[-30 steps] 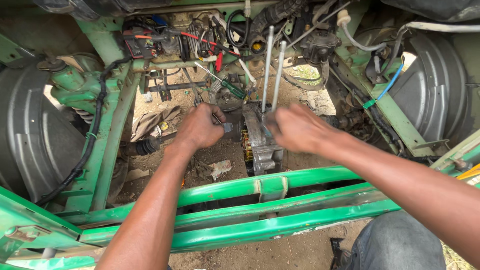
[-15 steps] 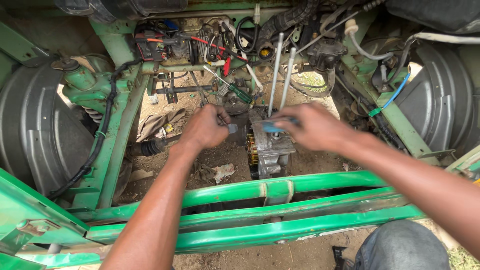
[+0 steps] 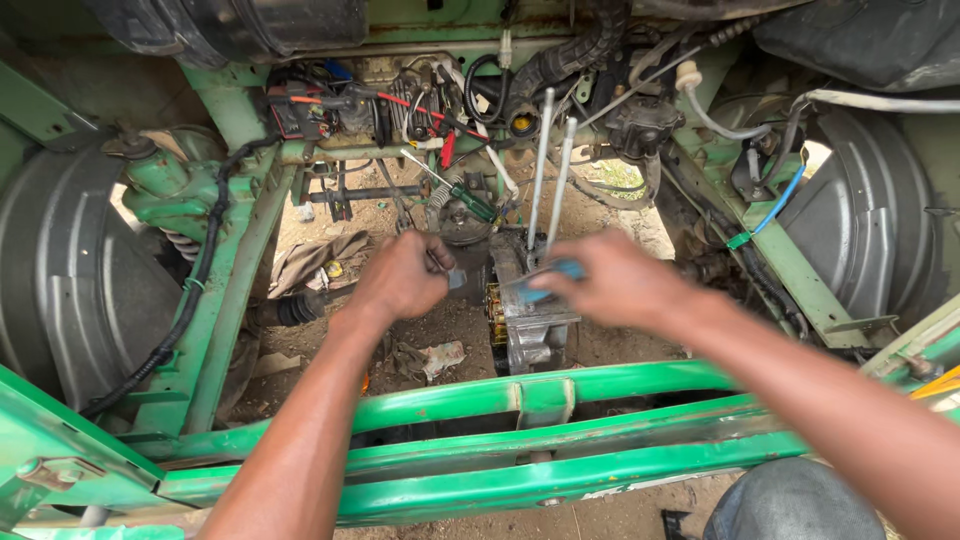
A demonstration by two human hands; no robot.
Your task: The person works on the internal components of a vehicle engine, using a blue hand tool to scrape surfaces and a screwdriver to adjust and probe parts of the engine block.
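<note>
1. Two bare hands work over a grey metal casing (image 3: 530, 325) set low in a green vehicle frame (image 3: 480, 410), seen from above.
2. Left hand (image 3: 400, 278): curled shut around a small dark part just left of the casing top; the part is mostly hidden in the fist, so its kind cannot be told.
3. Right hand (image 3: 615, 283): fingers pinched around a blue-handled tool (image 3: 548, 280), blurred. Handle lies across the casing top, pointing toward the left hand.
4. Hands are near each other, apart, with the casing top between and just below them.
5. Two thin metal rods (image 3: 545, 170) rise upright from the casing, beyond the right hand's fingertips.
6. Green-handled screwdriver (image 3: 455, 190) lies tilted beyond the left hand, among wires (image 3: 420, 105) and hoses.
7. Crumpled rag (image 3: 320, 262) lies left of the left hand on the dirt; a smaller scrap (image 3: 435, 358) lies below that wrist.
8. Frame rails cross beneath both forearms, nearer the person than the casing.
9. Dark wheel housings (image 3: 60, 270) sit far out on either side of the hands.
</note>
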